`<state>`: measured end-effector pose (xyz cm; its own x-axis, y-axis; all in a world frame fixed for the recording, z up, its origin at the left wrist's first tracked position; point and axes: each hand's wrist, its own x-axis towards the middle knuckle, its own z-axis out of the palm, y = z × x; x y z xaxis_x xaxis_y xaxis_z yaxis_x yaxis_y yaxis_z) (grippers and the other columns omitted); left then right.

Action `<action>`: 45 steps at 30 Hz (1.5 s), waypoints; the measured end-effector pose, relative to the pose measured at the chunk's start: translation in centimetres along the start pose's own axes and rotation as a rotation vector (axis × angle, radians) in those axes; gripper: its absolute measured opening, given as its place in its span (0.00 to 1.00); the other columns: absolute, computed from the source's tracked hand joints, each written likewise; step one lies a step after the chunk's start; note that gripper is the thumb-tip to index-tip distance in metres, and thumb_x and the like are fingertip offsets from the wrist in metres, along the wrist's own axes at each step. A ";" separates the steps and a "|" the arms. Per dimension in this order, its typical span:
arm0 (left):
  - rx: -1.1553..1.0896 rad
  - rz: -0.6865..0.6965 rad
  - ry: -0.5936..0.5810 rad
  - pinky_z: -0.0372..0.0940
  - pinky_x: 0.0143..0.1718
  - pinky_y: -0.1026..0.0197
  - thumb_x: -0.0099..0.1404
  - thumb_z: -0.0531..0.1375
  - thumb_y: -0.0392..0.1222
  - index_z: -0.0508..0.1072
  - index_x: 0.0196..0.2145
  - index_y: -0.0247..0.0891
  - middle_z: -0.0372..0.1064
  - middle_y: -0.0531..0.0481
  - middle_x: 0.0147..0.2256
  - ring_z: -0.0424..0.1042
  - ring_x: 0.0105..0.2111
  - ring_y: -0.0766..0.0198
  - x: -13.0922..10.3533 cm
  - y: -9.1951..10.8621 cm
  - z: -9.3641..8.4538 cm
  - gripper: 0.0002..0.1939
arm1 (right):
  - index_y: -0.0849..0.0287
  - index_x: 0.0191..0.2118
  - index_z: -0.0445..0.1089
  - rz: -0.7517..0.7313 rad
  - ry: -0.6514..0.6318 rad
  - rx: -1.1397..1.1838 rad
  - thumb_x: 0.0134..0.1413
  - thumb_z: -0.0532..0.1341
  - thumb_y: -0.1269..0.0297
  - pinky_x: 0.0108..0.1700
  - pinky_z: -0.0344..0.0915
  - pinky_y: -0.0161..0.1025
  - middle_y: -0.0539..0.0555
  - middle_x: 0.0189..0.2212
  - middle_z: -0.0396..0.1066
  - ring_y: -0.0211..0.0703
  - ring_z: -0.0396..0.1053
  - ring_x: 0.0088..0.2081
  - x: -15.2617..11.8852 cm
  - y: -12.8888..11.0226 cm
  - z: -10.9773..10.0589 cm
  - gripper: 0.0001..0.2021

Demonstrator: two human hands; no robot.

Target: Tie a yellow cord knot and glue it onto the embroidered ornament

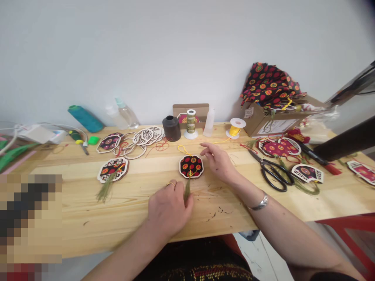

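Note:
A small lobed ornament [191,167] with black, red and yellow patterned fabric and a pale wooden rim lies flat on the wooden table. A yellow cord loop [183,149] sticks out at its top. From its lower edge hangs a green tassel [187,189]. My left hand [170,205], wearing a ring, has its thumb and fingers closed around that tassel. Beside the ornament's right edge is my right hand [217,160], fingers stretched out and holding nothing. A second ornament with a lattice front [113,170] and its own green tassel lies to the left.
Black-handled scissors [277,175] and more ornaments lie at right. A yellow cord spool [235,128], a green thread spool [191,124] and a black cone [171,128] stand along the wall. Wooden lattice frames [149,135] are piled back left; a cardboard box [269,119] holds fabric.

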<state>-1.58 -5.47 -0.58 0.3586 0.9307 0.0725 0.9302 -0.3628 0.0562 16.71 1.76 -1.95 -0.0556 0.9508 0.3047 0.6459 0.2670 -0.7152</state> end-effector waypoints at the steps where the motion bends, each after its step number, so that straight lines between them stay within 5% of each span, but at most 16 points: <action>1: 0.008 0.006 0.002 0.55 0.25 0.58 0.62 0.49 0.48 0.69 0.31 0.37 0.69 0.45 0.30 0.69 0.28 0.55 0.0 0.1 0.1 0.13 | 0.61 0.51 0.63 0.000 -0.020 -0.007 0.54 0.49 0.77 0.43 0.62 0.42 0.56 0.36 0.73 0.44 0.66 0.39 0.0 0.0 0.0 0.19; 18: -0.052 -0.026 0.013 0.56 0.24 0.59 0.63 0.49 0.45 0.69 0.29 0.37 0.71 0.47 0.27 0.70 0.26 0.57 -0.5 0.7 0.6 0.13 | 0.63 0.52 0.61 0.032 -0.146 -0.082 0.52 0.49 0.78 0.44 0.62 0.43 0.56 0.38 0.74 0.45 0.66 0.41 -0.1 0.0 0.0 0.21; 27: -0.187 0.097 0.016 0.59 0.27 0.59 0.64 0.49 0.44 0.69 0.27 0.37 0.69 0.49 0.25 0.69 0.26 0.61 -0.8 0.4 0.0 0.14 | 0.66 0.53 0.61 0.030 -0.144 -0.085 0.53 0.48 0.77 0.44 0.62 0.44 0.58 0.38 0.74 0.47 0.67 0.41 -0.1 -0.1 0.1 0.20; 30: -0.131 0.143 0.053 0.59 0.28 0.60 0.66 0.48 0.41 0.71 0.33 0.39 0.70 0.49 0.29 0.70 0.28 0.61 1.2 -1.0 -1.2 0.13 | 0.65 0.51 0.63 0.040 -0.101 -0.093 0.53 0.49 0.76 0.44 0.62 0.44 0.59 0.38 0.73 0.48 0.66 0.42 0.0 0.0 0.1 0.20; 35: 0.109 0.184 0.076 0.56 0.27 0.60 0.65 0.47 0.37 0.70 0.45 0.43 0.68 0.46 0.39 0.69 0.32 0.59 8.0 -4.5 -2.7 0.15 | 0.63 0.48 0.67 0.043 -0.039 -0.097 0.54 0.52 0.71 0.42 0.63 0.44 0.59 0.36 0.73 0.48 0.66 0.40 0.0 0.2 0.2 0.16; 39: 0.108 0.352 -0.047 0.57 0.31 0.59 0.64 0.47 0.34 0.70 0.47 0.46 0.64 0.46 0.43 0.68 0.36 0.58 12.1 -6.3 -2.2 0.18 | 0.63 0.46 0.68 0.023 -0.014 -0.109 0.54 0.54 0.69 0.42 0.63 0.44 0.58 0.35 0.73 0.47 0.66 0.39 0.0 0.4 0.1 0.14; 45: -0.127 0.495 -0.106 0.56 0.45 0.56 0.64 0.50 0.37 0.72 0.43 0.48 0.61 0.49 0.50 0.61 0.46 0.57 14.0 -6.8 -0.3 0.15 | 0.63 0.45 0.69 0.017 -0.017 -0.120 0.54 0.54 0.69 0.42 0.63 0.45 0.58 0.35 0.73 0.48 0.66 0.38 0.0 0.4 0.0 0.13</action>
<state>-2.95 9.98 0.35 0.7651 0.6435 0.0200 0.6328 -0.7574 0.1613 16.95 1.89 -2.19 -0.0563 0.9580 0.2814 0.7334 0.2309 -0.6394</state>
